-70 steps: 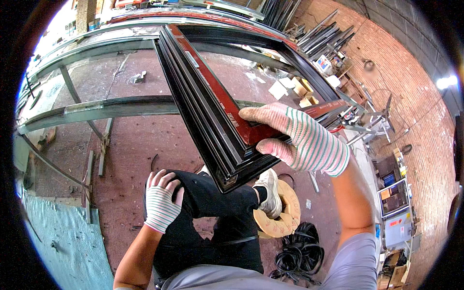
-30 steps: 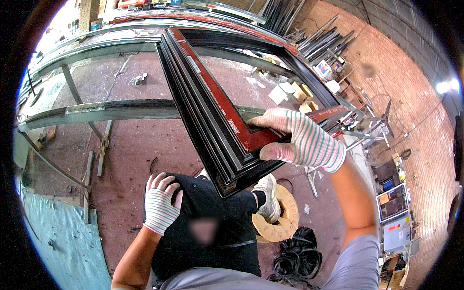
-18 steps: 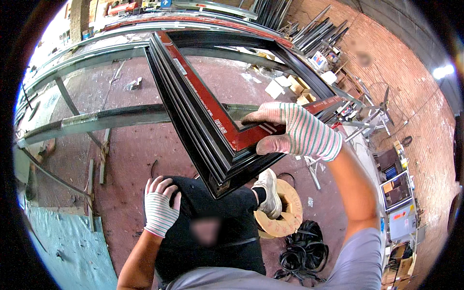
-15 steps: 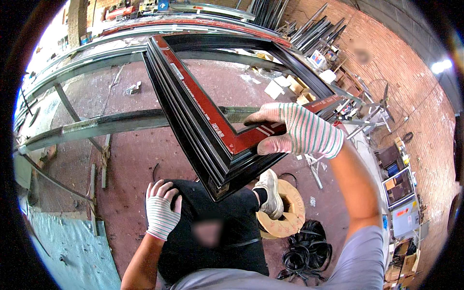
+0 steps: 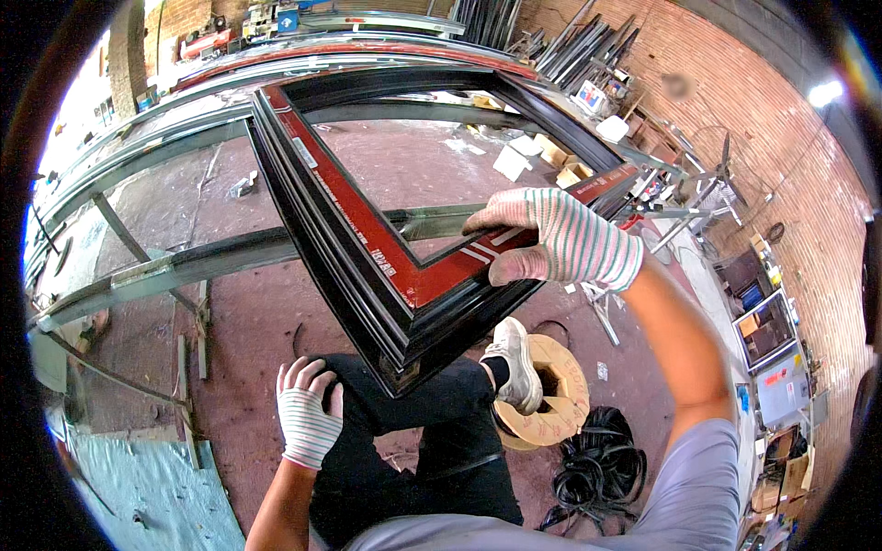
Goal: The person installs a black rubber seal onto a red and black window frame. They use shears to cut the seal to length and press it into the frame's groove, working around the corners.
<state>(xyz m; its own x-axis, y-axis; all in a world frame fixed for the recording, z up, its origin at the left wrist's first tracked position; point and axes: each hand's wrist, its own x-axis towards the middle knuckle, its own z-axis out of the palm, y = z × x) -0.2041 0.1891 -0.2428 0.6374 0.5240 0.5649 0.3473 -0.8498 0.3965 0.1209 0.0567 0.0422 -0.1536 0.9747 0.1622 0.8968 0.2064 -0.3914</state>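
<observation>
A black rectangular window or door frame [image 5: 317, 216] with a red-faced strip lies tilted in front of me, over a metal rack bar. My right hand [image 5: 574, 239], in a striped white knit glove, is closed round its near right rail, thumb below and fingers over the red face. The frame's near corner [image 5: 409, 354] points toward me, above my black-trousered leg. My left hand [image 5: 308, 410], gloved the same way, lies on my left knee with its fingers apart, holding nothing. My light shoe [image 5: 517, 365] is on a round tan spool [image 5: 560, 381].
Metal rack bars [image 5: 175, 273] run across the left. A bundle of black strip [image 5: 599, 468] lies on the reddish floor beside the spool. Long profiles [image 5: 583, 55] lean at the brick wall, near a standing fan [image 5: 726, 179]. A teal sheet [image 5: 152, 482] covers floor at lower left.
The view has turned slightly. In it the frame's near corner sits lower and farther left. My legs show a gap between them. Both hands keep their places on the frame and the knee.
</observation>
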